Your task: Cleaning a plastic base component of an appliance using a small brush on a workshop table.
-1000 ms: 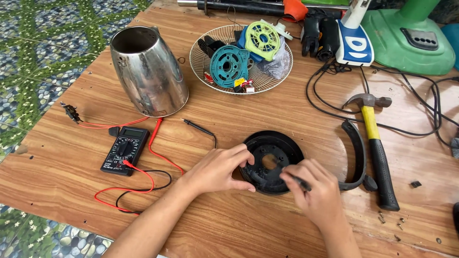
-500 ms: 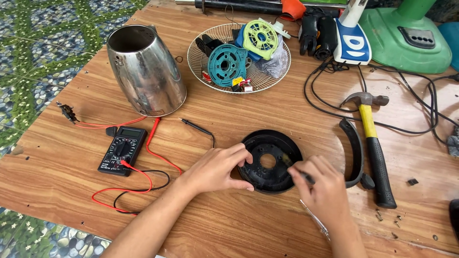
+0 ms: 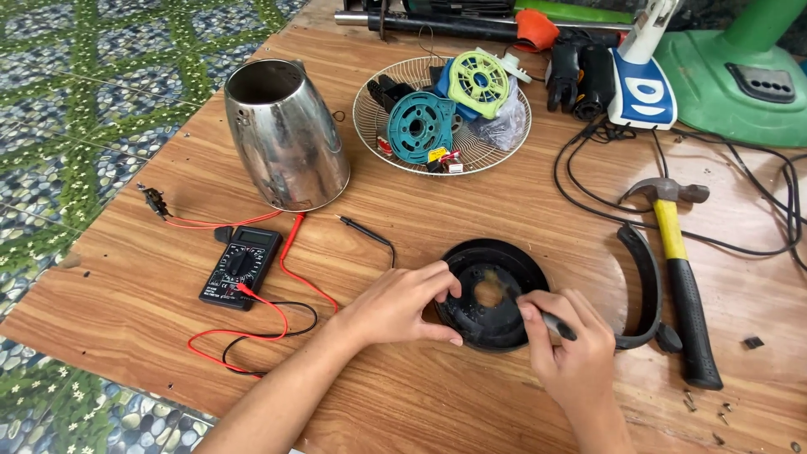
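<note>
A round black plastic base with a hole in its middle lies on the wooden table. My left hand grips its near-left rim, thumb under the edge and fingers on top. My right hand is closed on a thin dark tool, a screwdriver by the look of it, whose tip points into the base near the hole. Most of the tool is hidden in my fist.
A steel kettle body stands at the left. A black multimeter with red and black leads lies near it. A wire basket holds plastic parts. A yellow-handled hammer, a curved black handle, cables and loose screws lie right.
My right hand has drawn in closer to the base, with the tool tip now at its middle. My left hand keeps its hold on the rim. The view has shifted slightly.
</note>
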